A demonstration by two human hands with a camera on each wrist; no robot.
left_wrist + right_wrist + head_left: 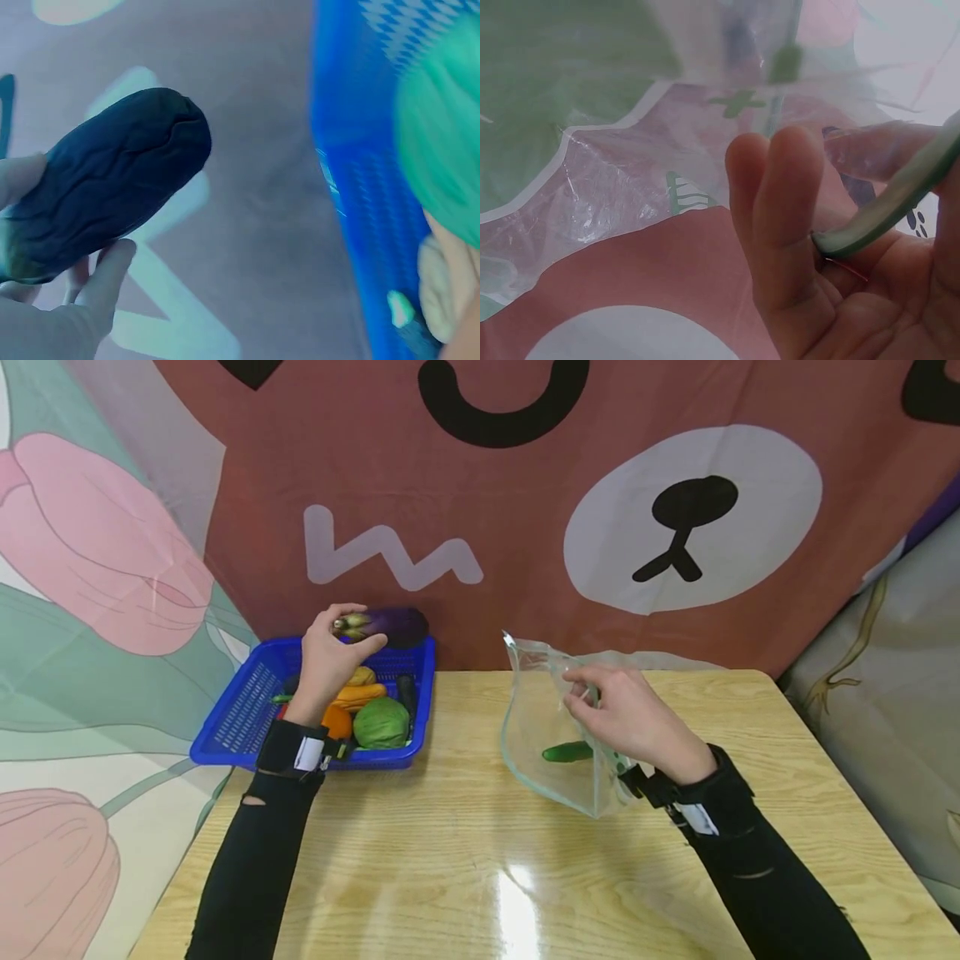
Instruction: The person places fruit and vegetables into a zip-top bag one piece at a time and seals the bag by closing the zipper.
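left hand (pixel 330 656) grips eggplant (pixel 401 627) near its stem end, raised by far rim of basket (pixel 242 714). long axis roughly left-right, blunt end pointing bagward. bag (pixel 534 718) lies right, pinched by the nearer right hand (pixel 633 714).

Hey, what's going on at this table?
Someone is handling vegetables. Their left hand holds an eggplant, raised near a blue basket where a cabbage and other produce lie. Their right hand grips a clear bag, through which a green vegetable shows.
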